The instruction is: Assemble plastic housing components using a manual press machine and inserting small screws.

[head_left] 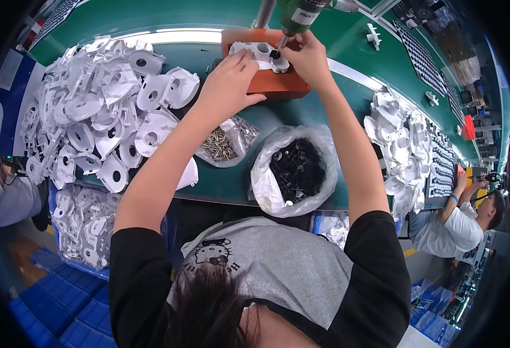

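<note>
A white plastic housing part (278, 65) with round openings sits in an orange block fixture (275, 87) at the far side of the bench. My left hand (232, 78) lies over the part's left end, fingers stretched out and thumb apart. On the right end, my right hand (308, 61) has its fingertips pinched close to a small black piece (275, 54) and the tip of a green power driver (297, 18) hanging from above. Whatever sits between those fingertips is too small to make out.
White plastic parts are piled on the left (101, 98) and right (403, 145). Nearer me are a bag of screws (223, 145) and a bag of black pieces (295, 168). Blue crates (63, 290) stand at lower left. Another person (458, 223) works at right.
</note>
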### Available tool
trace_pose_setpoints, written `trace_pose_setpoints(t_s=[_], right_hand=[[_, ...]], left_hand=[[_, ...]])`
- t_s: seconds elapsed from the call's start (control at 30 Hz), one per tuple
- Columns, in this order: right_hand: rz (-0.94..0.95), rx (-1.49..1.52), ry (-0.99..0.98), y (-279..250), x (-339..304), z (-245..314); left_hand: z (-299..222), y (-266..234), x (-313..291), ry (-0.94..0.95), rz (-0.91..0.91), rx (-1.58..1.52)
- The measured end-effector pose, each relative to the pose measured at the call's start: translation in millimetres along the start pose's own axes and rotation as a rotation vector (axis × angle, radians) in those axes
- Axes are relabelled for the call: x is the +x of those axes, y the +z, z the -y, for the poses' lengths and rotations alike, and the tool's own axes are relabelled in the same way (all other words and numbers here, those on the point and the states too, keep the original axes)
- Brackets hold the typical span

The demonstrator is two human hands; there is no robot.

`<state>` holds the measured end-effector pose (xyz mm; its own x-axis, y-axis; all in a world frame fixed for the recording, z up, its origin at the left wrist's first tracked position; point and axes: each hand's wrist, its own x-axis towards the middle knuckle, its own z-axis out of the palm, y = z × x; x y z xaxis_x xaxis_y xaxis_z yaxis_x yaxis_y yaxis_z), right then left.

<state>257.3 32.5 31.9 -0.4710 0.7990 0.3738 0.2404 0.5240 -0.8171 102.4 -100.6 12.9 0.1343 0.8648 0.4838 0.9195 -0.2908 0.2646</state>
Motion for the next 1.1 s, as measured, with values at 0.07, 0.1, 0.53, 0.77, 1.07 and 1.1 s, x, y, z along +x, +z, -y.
trace_pose_setpoints(t_s=[0.07, 0.1, 0.53, 0.77, 1.07, 1.1], right_hand=[[-0.037, 0.018, -0.007, 1, -4, 4], [-0.038, 0.018, -0.007, 2, -5, 4], [-0.134, -0.451, -0.435, 8, -31, 7], [-0.100, -0.713, -0.550, 10, -57, 5], [-0.135, -0.324, -0.210, -44, -65, 6], [-0.203, -0.103, -0.107, -64, -44, 12]], left_hand=[[0, 1, 0, 0.006, -0.003, 0.001], [0, 1, 0, 0.011, -0.006, 0.002], [-2, -1, 3, -0.001, 0.000, 0.002], [-7, -3, 4, 0.009, -0.002, -0.006], [-4, -1, -1, 0.011, 0.021, 0.022], [-4, 0, 2, 0.015, 0.016, 0.031]])
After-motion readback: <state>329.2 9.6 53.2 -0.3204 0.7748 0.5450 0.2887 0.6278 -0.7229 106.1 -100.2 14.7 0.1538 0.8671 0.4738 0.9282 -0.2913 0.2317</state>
